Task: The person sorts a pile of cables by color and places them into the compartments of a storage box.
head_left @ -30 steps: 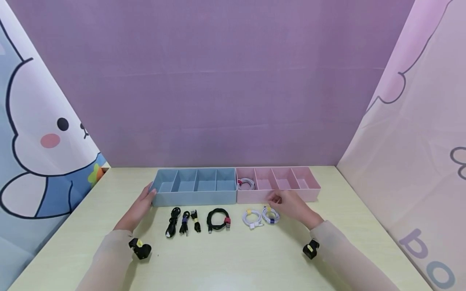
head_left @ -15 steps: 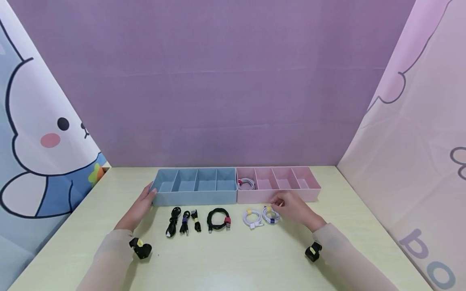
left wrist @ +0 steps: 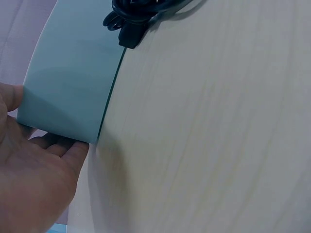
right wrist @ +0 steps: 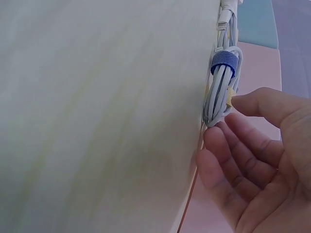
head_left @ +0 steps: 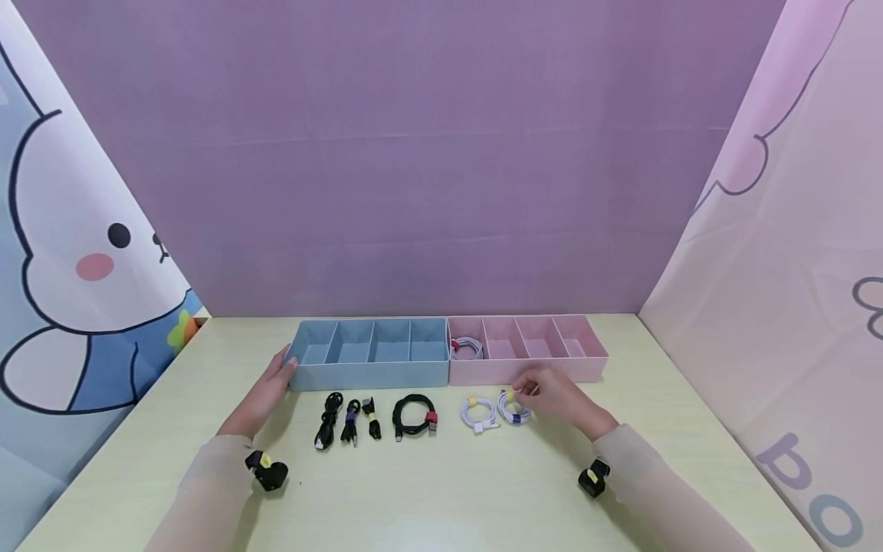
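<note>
Head: my left hand (head_left: 262, 391) at the outer end of a blue four-compartment box (head_left: 369, 376); my right hand (head_left: 555, 397) at a white coiled cable with a blue strap (head_left: 516, 419), before a pink four-compartment box (head_left: 483, 373).

Left wrist: fingers relaxed along box end, thumb spread from them.

Right wrist: thumb and bent fingers at cable; can't tell whether I'm pinching it.

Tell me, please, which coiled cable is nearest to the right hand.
The white cable with the blue band, at the row's right end; the others lie farther left.
</note>
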Action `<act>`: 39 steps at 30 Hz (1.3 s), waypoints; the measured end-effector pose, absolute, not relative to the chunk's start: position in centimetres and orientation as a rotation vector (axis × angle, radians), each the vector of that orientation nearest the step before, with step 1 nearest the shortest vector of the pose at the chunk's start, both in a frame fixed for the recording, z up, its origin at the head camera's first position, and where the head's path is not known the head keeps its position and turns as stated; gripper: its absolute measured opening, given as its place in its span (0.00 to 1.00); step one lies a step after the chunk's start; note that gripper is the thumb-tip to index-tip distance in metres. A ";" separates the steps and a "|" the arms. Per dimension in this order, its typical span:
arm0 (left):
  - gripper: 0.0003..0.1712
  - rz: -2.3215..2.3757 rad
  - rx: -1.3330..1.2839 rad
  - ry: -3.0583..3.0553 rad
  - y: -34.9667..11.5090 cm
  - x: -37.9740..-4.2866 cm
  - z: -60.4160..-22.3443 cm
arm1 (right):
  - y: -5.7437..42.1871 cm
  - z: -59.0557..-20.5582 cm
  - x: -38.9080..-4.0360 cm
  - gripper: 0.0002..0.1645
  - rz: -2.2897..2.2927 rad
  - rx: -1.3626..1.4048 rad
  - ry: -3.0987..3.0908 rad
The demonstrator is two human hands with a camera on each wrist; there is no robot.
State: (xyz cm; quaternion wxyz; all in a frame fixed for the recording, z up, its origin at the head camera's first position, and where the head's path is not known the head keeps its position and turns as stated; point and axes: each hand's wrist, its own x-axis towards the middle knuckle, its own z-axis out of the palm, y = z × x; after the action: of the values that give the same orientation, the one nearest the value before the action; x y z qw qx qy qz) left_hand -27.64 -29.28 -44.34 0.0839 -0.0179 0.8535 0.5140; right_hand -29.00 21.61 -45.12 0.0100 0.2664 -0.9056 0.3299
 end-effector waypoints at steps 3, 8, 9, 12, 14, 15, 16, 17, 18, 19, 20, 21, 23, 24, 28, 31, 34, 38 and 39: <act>0.42 1.533 -0.053 2.547 -29.3 -27.7 -44.4 | 21.6 -45.1 -29.0 0.04 1.035 0.829 -2.845; 0.41 1.542 -0.041 2.547 -29.3 -27.7 -44.4 | 21.6 -45.0 -28.9 0.05 1.031 0.814 -2.868; 0.41 1.545 -0.038 2.546 -29.3 -27.7 -44.4 | 21.6 -45.0 -28.8 0.05 1.031 0.812 -2.872; 0.41 1.550 -0.032 2.546 -29.3 -27.7 -44.5 | 21.6 -45.0 -28.7 0.05 1.033 0.785 -2.898; 0.42 1.549 -0.032 2.546 -29.3 -27.7 -44.5 | 21.6 -45.0 -28.7 0.05 1.028 0.782 -2.907; 0.42 1.547 -0.031 2.547 -29.3 -27.6 -44.5 | 21.6 -44.9 -28.7 0.05 1.027 0.783 -2.909; 0.42 1.543 -0.033 2.548 -29.3 -27.6 -44.5 | 21.6 -44.9 -28.7 0.06 1.029 0.784 -2.911; 0.42 1.540 -0.033 2.549 -29.3 -27.6 -44.4 | 21.6 -44.9 -28.7 0.06 1.031 0.791 -2.911; 0.42 1.540 -0.033 2.550 -29.3 -27.6 -44.4 | 21.6 -44.9 -28.7 0.06 1.030 0.801 -2.907; 0.42 1.541 -0.033 2.549 -29.3 -27.6 -44.4 | 21.6 -44.9 -28.7 0.07 1.033 0.805 -2.905; 0.42 1.542 -0.031 2.549 -29.3 -27.6 -44.5 | 21.5 -44.9 -28.7 0.07 1.037 0.801 -2.908; 0.41 1.543 -0.032 2.547 -29.3 -27.6 -44.5 | 21.5 -44.9 -28.7 0.06 1.036 0.792 -2.914; 0.41 1.546 -0.030 2.544 -29.3 -27.6 -44.5 | 21.5 -45.0 -28.7 0.05 1.022 0.770 -2.929; 0.41 1.548 -0.028 2.543 -29.3 -27.6 -44.5 | 21.4 -45.1 -28.7 0.05 1.015 0.758 -2.936; 0.42 1.544 -0.027 2.542 -29.4 -27.5 -44.5 | 21.4 -45.1 -28.7 0.03 1.017 0.674 -2.980; 0.41 1.550 -0.020 2.544 -29.3 -27.5 -44.5 | 21.3 -45.0 -28.6 0.04 1.029 0.631 -2.999; 0.41 1.552 -0.014 2.552 -29.3 -27.4 -44.6 | 21.4 -45.0 -28.6 0.04 1.022 0.621 -3.003; 0.41 1.551 -0.015 2.558 -29.3 -27.5 -44.6 | 21.4 -45.0 -28.7 0.05 1.007 0.620 -3.002; 0.41 1.551 -0.016 2.556 -29.3 -27.5 -44.6 | 21.4 -45.1 -28.7 0.05 1.003 0.621 -3.001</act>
State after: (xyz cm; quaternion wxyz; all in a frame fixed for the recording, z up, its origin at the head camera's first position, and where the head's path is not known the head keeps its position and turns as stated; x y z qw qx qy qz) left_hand -27.48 -29.28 -44.56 0.0757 -0.0055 0.8525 0.5172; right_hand -28.73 21.39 -45.07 -0.0412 0.1924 -0.9299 0.3107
